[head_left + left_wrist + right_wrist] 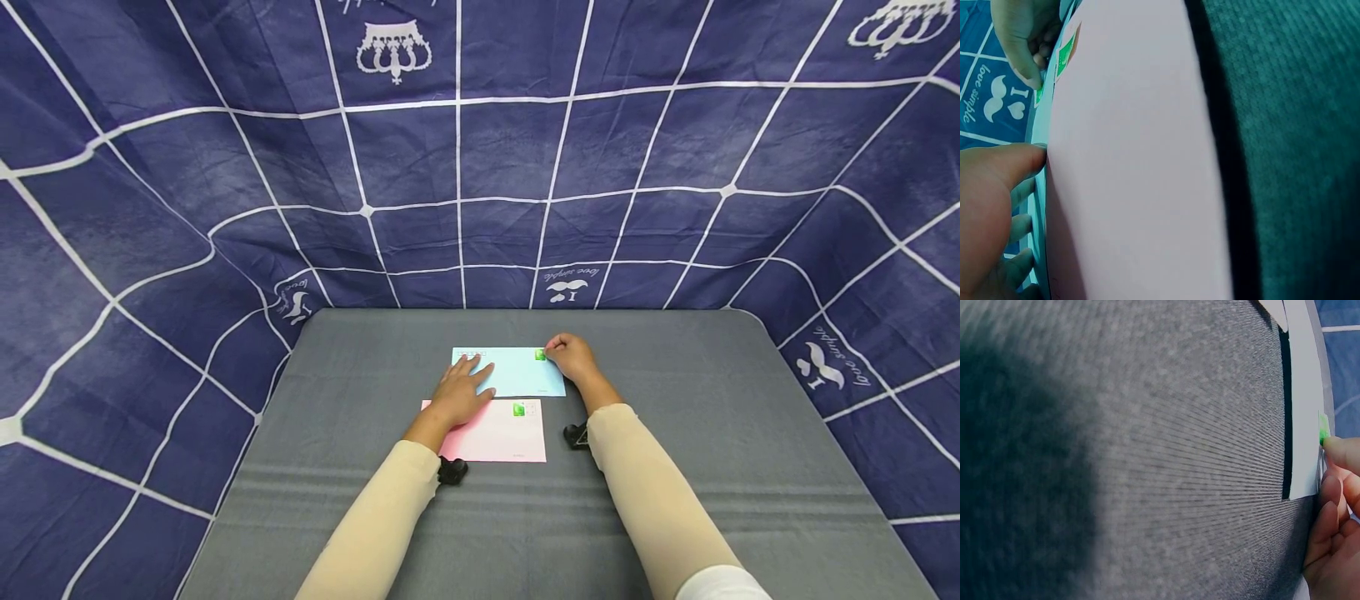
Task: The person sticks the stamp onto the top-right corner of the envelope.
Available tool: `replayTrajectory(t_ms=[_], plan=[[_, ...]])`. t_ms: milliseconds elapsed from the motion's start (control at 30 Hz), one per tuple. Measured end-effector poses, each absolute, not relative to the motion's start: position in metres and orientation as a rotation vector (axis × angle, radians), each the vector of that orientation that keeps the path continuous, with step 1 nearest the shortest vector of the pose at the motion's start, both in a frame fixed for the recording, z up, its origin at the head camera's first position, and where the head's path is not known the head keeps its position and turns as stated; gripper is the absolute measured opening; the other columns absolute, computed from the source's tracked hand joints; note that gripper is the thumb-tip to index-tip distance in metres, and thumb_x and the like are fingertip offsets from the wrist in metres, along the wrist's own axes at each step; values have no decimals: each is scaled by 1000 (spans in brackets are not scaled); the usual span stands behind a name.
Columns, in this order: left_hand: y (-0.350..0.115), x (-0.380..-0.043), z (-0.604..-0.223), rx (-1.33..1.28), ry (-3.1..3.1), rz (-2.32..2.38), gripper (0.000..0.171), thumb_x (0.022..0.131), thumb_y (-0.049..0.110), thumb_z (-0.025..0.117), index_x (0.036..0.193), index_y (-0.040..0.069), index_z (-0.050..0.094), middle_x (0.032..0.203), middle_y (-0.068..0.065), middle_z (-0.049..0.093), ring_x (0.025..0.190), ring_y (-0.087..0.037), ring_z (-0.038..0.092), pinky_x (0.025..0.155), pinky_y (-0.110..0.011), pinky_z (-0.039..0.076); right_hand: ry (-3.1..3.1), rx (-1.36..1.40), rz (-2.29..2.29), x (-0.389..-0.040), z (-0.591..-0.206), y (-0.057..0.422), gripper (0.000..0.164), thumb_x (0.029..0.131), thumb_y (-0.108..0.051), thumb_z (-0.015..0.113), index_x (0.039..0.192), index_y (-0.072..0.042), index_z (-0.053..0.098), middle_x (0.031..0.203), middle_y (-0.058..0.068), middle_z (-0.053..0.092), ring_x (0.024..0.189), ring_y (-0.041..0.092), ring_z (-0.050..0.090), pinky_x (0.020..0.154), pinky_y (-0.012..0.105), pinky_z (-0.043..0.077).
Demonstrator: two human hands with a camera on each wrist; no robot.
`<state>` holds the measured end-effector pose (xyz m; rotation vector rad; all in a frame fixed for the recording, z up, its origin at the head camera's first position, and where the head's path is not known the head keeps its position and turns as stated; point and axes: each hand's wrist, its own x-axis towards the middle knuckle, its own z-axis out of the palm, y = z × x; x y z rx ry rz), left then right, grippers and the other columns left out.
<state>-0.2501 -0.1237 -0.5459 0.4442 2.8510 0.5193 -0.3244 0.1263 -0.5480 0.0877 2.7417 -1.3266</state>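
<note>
A light blue envelope (516,375) lies flat on the grey table, with a row of small printed boxes at its upper left. My left hand (459,395) rests on its left part, fingers spread, the thumb reaching toward the gap below. At the upper right corner, my right hand (576,360) pinches a green stamp (1324,428) between thumb and fingertips, right at the envelope's surface. Just below lies a pink envelope (502,437), its left end partly covered by my left hand and wrist. It bears a green stamp (519,410) at its upper right.
The grey cloth-covered table (675,375) spreads out around both envelopes. Behind it and along both sides hangs a dark blue curtain (502,158) with white grid lines. Black wrist cameras are strapped under both forearms, low over the table.
</note>
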Motion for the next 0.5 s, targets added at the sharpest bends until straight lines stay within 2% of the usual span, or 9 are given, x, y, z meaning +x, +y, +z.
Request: replayTrajectory(t_ms=[267, 500], plan=[[-124, -250, -545, 447, 2853, 513, 58, 105, 44, 48, 159, 24, 36, 170, -8, 22, 159, -33, 11, 129, -52, 12, 2766, 102, -1247, -326, -550, 126, 15, 95, -21, 65, 97, -7, 69, 88, 5, 64, 81, 20, 58, 71, 27, 41], [-124, -249, -546, 447, 2861, 523, 58, 105, 43, 49, 158, 23, 37, 169, -8, 23, 159, -34, 13, 129, -52, 12, 2778, 105, -1240, -325, -551, 126, 15, 95, -21, 65, 95, -7, 68, 85, 4, 62, 79, 20, 57, 69, 27, 41]])
